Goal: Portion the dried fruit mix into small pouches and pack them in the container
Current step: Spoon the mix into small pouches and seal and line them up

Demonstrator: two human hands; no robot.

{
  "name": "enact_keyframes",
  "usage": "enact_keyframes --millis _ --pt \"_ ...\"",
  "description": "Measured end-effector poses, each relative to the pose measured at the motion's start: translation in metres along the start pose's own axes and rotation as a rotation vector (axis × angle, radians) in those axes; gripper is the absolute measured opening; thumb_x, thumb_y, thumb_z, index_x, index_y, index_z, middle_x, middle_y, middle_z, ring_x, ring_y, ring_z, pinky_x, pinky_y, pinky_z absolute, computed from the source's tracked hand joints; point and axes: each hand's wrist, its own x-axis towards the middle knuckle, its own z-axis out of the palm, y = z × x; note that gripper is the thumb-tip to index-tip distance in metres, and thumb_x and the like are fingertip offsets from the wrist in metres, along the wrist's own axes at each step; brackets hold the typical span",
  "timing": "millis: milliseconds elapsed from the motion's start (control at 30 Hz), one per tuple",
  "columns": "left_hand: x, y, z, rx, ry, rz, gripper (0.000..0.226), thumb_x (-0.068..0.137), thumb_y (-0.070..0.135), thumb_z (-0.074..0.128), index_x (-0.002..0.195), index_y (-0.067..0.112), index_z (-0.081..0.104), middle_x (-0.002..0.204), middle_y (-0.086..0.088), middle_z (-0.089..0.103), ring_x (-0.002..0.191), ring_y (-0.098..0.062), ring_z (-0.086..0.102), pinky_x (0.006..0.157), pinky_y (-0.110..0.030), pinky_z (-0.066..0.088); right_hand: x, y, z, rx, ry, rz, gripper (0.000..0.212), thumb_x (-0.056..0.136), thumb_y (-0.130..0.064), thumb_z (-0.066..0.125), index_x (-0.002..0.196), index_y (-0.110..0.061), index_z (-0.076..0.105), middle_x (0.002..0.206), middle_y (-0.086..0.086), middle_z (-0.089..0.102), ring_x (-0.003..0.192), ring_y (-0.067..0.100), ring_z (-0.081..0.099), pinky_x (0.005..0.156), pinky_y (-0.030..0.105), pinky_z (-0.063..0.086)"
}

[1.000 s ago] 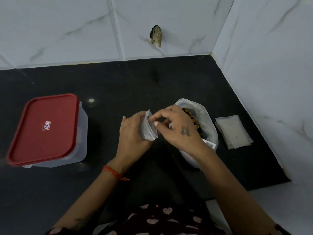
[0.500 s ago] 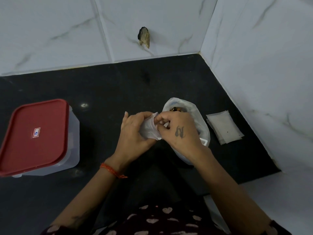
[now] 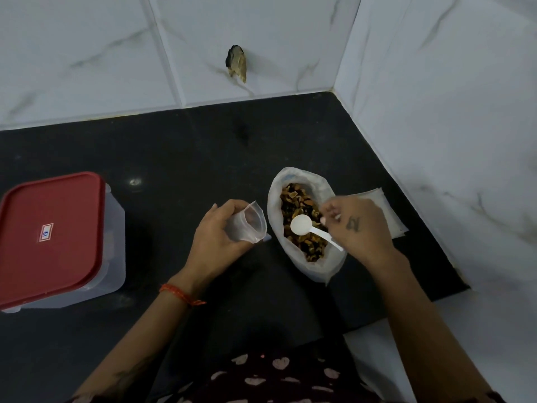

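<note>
The left hand (image 3: 220, 237) grasps an open pouch (image 3: 249, 225) mid-counter; the right hand (image 3: 359, 228) pinches a white spoon (image 3: 308, 229) over the fruit bag (image 3: 303, 225) near the right edge. The lidded container (image 3: 52, 239) sits at the left edge.

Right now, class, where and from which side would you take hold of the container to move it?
Grip the container by its clear side walls just below the red lid, one hand on each side. The lid is flat, shut and offers no handle; the walls are the only graspable faces.
</note>
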Motion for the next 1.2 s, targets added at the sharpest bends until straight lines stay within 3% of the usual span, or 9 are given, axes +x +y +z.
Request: enact_keyframes --millis 133,233,333,433,533,733,867,1033,1200 --pt "0.001 -0.005 0.005 0.078 -0.051 -0.002 0.055 0.064 0.041 0.081 0.11 0.035 0.051 0.106 0.021 0.054 0.104 -0.004 0.052 0.103 -0.05 0.04 -0.005 0.007 0.02 -0.207 -0.071 0.018 0.023 0.091 -0.033 0.057 0.109 -0.022 0.064 0.096 -0.001 0.066 0.091 0.015 0.058 0.078 0.026 0.046" --pt "0.002 -0.004 0.009 0.112 -0.08 0.01 0.054 0.065 0.039 0.082 0.109 0.035 0.05 0.102 0.024 0.051 0.098 0.002 0.05 0.102 -0.047 0.041 -0.003 0.01 0.023 -0.182 -0.049 0.012 0.018 0.09 -0.031 0.059 0.105 -0.024 0.065 0.093 -0.002 0.063 0.094 0.014 0.05 0.074 0.025 0.041" --pt "0.004 -0.002 0.013 0.139 -0.098 0.019 0.054 0.065 0.039 0.082 0.107 0.036 0.048 0.099 0.027 0.049 0.094 0.007 0.048 0.098 -0.041 0.043 -0.003 0.013 0.017 -0.092 0.04 -0.005 0.015 0.086 -0.029 0.063 0.1 -0.027 0.067 0.092 -0.003 0.065 0.095 0.013 0.051 0.075 0.026 0.042" --pt "0.006 -0.001 0.016 0.139 -0.103 0.017 0.052 0.067 0.037 0.082 0.107 0.036 0.048 0.1 0.025 0.051 0.096 -0.002 0.051 0.089 -0.037 0.048 -0.001 0.016 0.01 -0.089 0.179 -0.039 0.017 0.085 -0.028 0.064 0.102 -0.023 0.067 0.092 -0.002 0.067 0.088 0.014 0.058 0.075 0.027 0.048" --pt "0.006 0.0 0.02 0.128 -0.101 0.007 0.05 0.068 0.035 0.082 0.106 0.035 0.049 0.101 0.022 0.053 0.096 -0.005 0.052 0.084 -0.036 0.05 0.003 0.016 0.008 -0.138 0.163 -0.06 0.021 0.089 -0.028 0.06 0.107 -0.02 0.067 0.101 -0.001 0.066 0.092 0.013 0.06 0.072 0.021 0.044" --pt "0.005 0.005 0.025 0.04 -0.122 -0.089 0.061 0.056 0.063 0.074 0.105 0.036 0.05 0.102 0.017 0.057 0.095 -0.004 0.056 0.08 -0.034 0.052 0.012 0.012 0.017 -0.216 0.141 -0.126 0.023 0.093 -0.03 0.053 0.107 -0.019 0.068 0.1 0.001 0.066 0.09 0.014 0.061 0.071 0.023 0.047" --pt "0.005 0.011 0.028 0.014 -0.12 -0.117 0.053 0.063 0.047 0.078 0.106 0.031 0.05 0.1 0.015 0.059 0.086 -0.002 0.06 0.073 -0.025 0.053 0.015 0.013 0.013 -0.16 0.083 -0.15 0.022 0.092 -0.031 0.055 0.106 -0.02 0.07 0.099 -0.001 0.068 0.09 0.012 0.061 0.074 0.023 0.048" --pt "0.006 0.009 0.026 -0.018 -0.142 -0.131 0.057 0.06 0.052 0.073 0.108 0.032 0.049 0.101 0.018 0.057 0.093 0.005 0.056 0.073 -0.015 0.045 0.01 0.019 0.01 -0.216 0.122 -0.131 0.023 0.092 -0.032 0.055 0.104 -0.02 0.07 0.098 0.0 0.067 0.09 0.014 0.062 0.068 0.02 0.043" --pt "0.013 0.007 0.024 -0.027 -0.22 -0.138 0.05 0.069 0.04 0.078 0.108 0.031 0.047 0.101 0.015 0.058 0.09 0.005 0.057 0.068 -0.013 0.045 0.014 0.007 0.021 -0.195 0.107 -0.119 0.022 0.092 -0.031 0.055 0.1 -0.018 0.071 0.093 0.0 0.069 0.089 0.014 0.062 0.072 0.023 0.047"
